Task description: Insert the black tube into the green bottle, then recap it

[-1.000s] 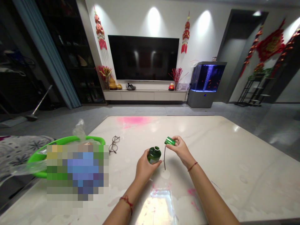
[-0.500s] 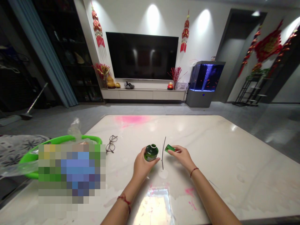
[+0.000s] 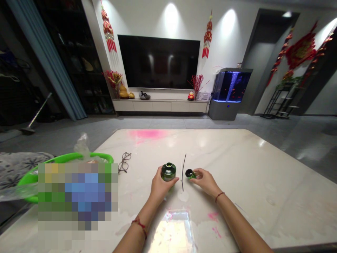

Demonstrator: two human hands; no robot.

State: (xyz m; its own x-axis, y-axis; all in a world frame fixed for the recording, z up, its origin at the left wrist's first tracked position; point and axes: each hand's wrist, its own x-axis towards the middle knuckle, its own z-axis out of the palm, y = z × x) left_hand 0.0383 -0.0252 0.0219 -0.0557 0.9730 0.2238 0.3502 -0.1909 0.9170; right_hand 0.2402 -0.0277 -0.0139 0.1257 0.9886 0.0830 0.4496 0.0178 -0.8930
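My left hand [image 3: 161, 184] is wrapped round a dark green glass bottle [image 3: 169, 171], which is upright with its round mouth uncovered. To the right, my right hand [image 3: 205, 181] pinches a small green cap [image 3: 189, 173] between thumb and fingers. The cap is turned so its dark hollow inside shows. Between the two hands a thin black stick [image 3: 183, 172] lies on the pale table [image 3: 250, 168], with a faint whitish strip beside it. Part of the bottle's side is hidden by my fingers.
Eyeglasses [image 3: 124, 162] lie on the table left of the bottle. At the table's left side stands a green basket [image 3: 65, 157] with plastic bags, its contents blurred out. Pink stains [image 3: 149, 134] mark the tabletop. Beyond are a television [image 3: 159, 63] and a lit fish tank [image 3: 231, 86].
My right hand has turned the cap, so its open end now faces the camera; it was lying sideways before. The bottle has shifted very slightly left in my left hand.
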